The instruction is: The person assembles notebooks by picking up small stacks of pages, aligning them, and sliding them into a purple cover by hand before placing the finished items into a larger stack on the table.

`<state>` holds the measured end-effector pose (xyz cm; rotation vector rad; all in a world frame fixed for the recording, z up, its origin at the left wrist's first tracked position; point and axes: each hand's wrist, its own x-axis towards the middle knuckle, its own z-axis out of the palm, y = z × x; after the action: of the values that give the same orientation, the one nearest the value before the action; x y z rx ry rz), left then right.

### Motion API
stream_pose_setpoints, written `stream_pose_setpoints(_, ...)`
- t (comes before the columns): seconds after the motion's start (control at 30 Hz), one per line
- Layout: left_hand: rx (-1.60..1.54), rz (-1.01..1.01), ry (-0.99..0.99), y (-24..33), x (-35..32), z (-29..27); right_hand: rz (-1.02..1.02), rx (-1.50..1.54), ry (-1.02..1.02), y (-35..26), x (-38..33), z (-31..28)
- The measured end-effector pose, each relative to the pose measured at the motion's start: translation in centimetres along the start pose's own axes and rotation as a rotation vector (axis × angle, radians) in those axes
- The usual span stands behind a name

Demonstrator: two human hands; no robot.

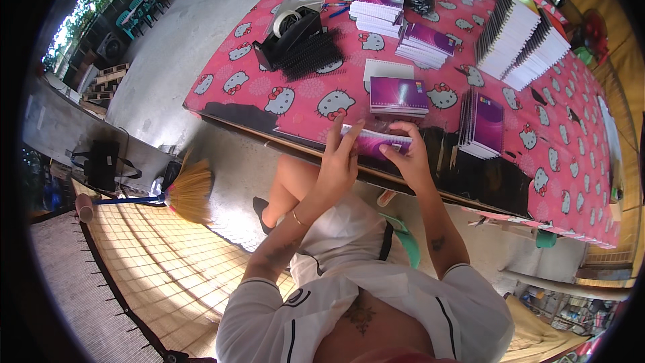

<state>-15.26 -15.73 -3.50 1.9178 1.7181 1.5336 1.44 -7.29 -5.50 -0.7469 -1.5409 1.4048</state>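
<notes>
Purple notebook (pixel 371 144) spans the gap between hands, at table's (pixel 306 117) near edge. Left hand (pixel 340 159) gripping left end; right hand (pixel 412 160) clamped on right end.

Passable left of the hands (pixel 338 161) over bare counter (pixel 215 104), as far as the coils (pixel 312 55); blocked straight ahead by a notebook pile (pixel 398 96); narrowly open between that and a second pile (pixel 485 124) at right.
</notes>
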Motion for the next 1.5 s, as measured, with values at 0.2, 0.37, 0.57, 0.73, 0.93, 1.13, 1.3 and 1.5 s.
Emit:
stream_pose_setpoints(0.2,0.044,-0.091,-0.046,-1.7,-2.0,0.6,0.025,-0.068,-0.134,-1.0,0.0,-0.1)
stream_pose_setpoints(0.37,0.055,0.0,-0.014,-1.7,-1.1,-0.1,0.077,-0.166,-0.202,-0.9,0.6,-0.1)
stream_pose_setpoints(0.57,0.086,-0.263,0.182,-1.7,0.9,-5.2,0.038,-0.173,-0.141,-0.8,0.2,0.4)
stream_pose_setpoints(0.73,0.148,-0.143,-0.034,-1.8,-0.6,-6.4,-0.05,-0.258,-0.131,-0.6,0.2,0.3)
stream_pose_setpoints(0.93,0.071,-0.076,0.11,-1.6,-0.2,-5.9,-0.057,-0.246,-0.134,-0.9,0.2,0.5)
stream_pose_setpoints(1.13,0.155,-0.038,-0.006,-3.1,0.6,-6.2,-0.048,-0.234,-0.169,-0.9,0.1,0.2)
stream_pose_setpoints(1.3,0.055,0.127,-0.208,-4.0,3.1,-7.6,-0.053,-0.228,-0.175,-0.9,0.1,0.3)
stream_pose_setpoints(1.5,0.062,0.168,-0.299,-3.1,4.6,-7.1,-0.065,-0.245,-0.164,-1.0,0.2,0.2)
